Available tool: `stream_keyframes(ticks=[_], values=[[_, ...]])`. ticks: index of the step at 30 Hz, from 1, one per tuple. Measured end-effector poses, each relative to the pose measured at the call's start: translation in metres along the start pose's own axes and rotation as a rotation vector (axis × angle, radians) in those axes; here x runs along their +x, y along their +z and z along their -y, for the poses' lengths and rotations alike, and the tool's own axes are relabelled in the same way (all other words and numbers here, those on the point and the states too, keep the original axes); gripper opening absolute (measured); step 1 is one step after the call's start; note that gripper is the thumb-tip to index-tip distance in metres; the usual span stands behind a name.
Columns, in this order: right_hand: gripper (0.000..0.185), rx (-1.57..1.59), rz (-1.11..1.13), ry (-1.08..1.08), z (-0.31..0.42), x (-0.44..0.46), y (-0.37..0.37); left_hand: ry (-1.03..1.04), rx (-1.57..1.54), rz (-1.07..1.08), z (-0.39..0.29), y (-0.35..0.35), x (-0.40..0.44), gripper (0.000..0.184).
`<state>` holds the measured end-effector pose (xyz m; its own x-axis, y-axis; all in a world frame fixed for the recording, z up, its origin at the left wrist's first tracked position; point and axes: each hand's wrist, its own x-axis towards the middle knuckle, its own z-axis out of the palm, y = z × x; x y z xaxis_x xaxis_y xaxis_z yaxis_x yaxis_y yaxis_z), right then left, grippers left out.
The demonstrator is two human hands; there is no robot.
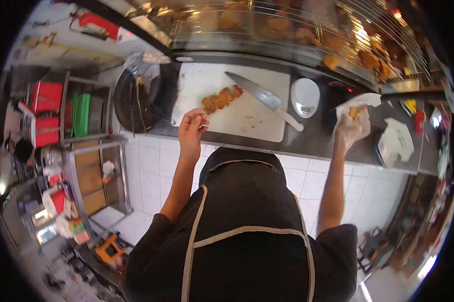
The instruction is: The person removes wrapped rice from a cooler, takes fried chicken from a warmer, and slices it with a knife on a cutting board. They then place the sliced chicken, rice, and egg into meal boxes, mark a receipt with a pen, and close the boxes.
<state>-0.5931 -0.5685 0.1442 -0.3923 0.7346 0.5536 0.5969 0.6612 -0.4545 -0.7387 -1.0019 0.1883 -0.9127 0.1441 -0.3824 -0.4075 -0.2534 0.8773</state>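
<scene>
A white cutting board (247, 126) lies on the dark counter, with a row of browned, cut meat pieces (219, 99) on its left half. A large knife with a white handle (267, 100) rests diagonally across the board. My left hand (192, 126) is over the board's left front edge, near the meat, its fingers curled together; what they hold, if anything, is too small to tell. My right hand (353, 128), in a clear plastic glove, is at the right, closed around a brownish food piece (357, 111) beside an open white paper box (368, 99).
A white scale (305, 97) stands right of the board. Another white box (395, 142) sits farther right. A dark round pan (136, 100) is at the left. Behind the counter is a glass case with wire racks (287, 27). A person (23, 149) is at the far left.
</scene>
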Motion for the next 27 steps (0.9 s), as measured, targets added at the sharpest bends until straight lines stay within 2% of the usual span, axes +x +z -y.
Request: stream_keyframes(ticks=[1, 2, 4, 5, 6, 7, 8, 10, 12, 13, 15, 16, 17, 19, 20, 22, 23, 25, 27], values=[[0.030, 0.205, 0.135, 0.162, 0.055, -0.013, -0.021, 0.028, -0.021, -0.032, -0.002, -0.009, -0.004, 0.018], [0.023, 0.461, 0.121, 0.280, 0.066, -0.050, -0.002, 0.051, -0.037, -0.063, -0.003, -0.020, -0.009, 0.018], [0.028, 0.637, 0.673, 0.380, 0.117, -0.087, 0.027, 0.063, -0.086, -0.124, -0.008, -0.033, -0.023, 0.018], [0.038, 0.338, 0.802, 0.204, 0.192, -0.104, 0.031, 0.057, -0.129, -0.146, -0.010, -0.040, -0.027, 0.018], [0.063, 0.397, 0.642, -0.080, 0.216, -0.137, 0.066, 0.057, -0.126, -0.148, -0.010, -0.046, -0.029, 0.018], [0.084, 0.308, 1.054, -0.123, 0.269, -0.113, 0.061, 0.056, -0.114, -0.125, -0.009, -0.051, -0.030, 0.018], [0.089, 0.188, 1.013, -0.240, 0.288, -0.140, 0.096, 0.054, -0.103, -0.097, -0.009, -0.056, -0.029, 0.018], [0.094, 0.055, 0.948, -0.332, 0.305, -0.187, 0.128, 0.043, -0.086, -0.050, -0.011, -0.064, -0.028, 0.018], [0.077, 0.009, 0.700, -0.406, 0.308, -0.209, 0.124, 0.048, -0.138, 0.016, -0.011, -0.066, -0.024, 0.019], [0.077, -0.038, 0.675, -0.364, 0.306, -0.212, 0.139, 0.050, -0.166, 0.066, -0.012, -0.066, -0.021, 0.019], [0.040, 0.178, 0.710, -0.497, 0.281, -0.209, 0.178, 0.023, -0.154, 0.077, -0.008, -0.064, -0.017, 0.020], [0.024, 0.125, 0.885, -0.403, 0.275, -0.208, 0.197, -0.011, -0.161, 0.080, -0.008, -0.059, -0.015, 0.020], [0.021, -0.229, 0.546, -0.700, 0.274, -0.192, 0.174, -0.034, -0.213, 0.145, -0.001, -0.063, -0.008, 0.020], [0.020, -0.008, 0.537, -0.755, 0.253, -0.176, 0.177, -0.074, -0.221, 0.224, 0.003, -0.053, 0.000, 0.019], [0.020, -0.039, 0.511, -0.731, 0.239, -0.178, 0.182, -0.074, -0.176, 0.269, -0.002, -0.043, 0.001, 0.020], [0.020, 0.180, 0.457, -0.526, 0.229, -0.177, 0.176, -0.080, -0.096, 0.337, -0.008, -0.028, 0.006, 0.021], [0.020, 0.166, 0.427, -0.504, 0.223, -0.175, 0.161, -0.063, -0.095, 0.370, -0.009, -0.019, 0.008, 0.022], [0.024, 0.468, 0.682, 0.315, 0.207, -0.139, 0.079, -0.040, -0.090, 0.384, -0.009, 0.003, 0.007, 0.021], [0.029, 1.296, 0.576, 1.018, 0.123, -0.126, 0.052, -0.065, -0.063, 0.385, 0.003, 0.025, 0.007, 0.022]])
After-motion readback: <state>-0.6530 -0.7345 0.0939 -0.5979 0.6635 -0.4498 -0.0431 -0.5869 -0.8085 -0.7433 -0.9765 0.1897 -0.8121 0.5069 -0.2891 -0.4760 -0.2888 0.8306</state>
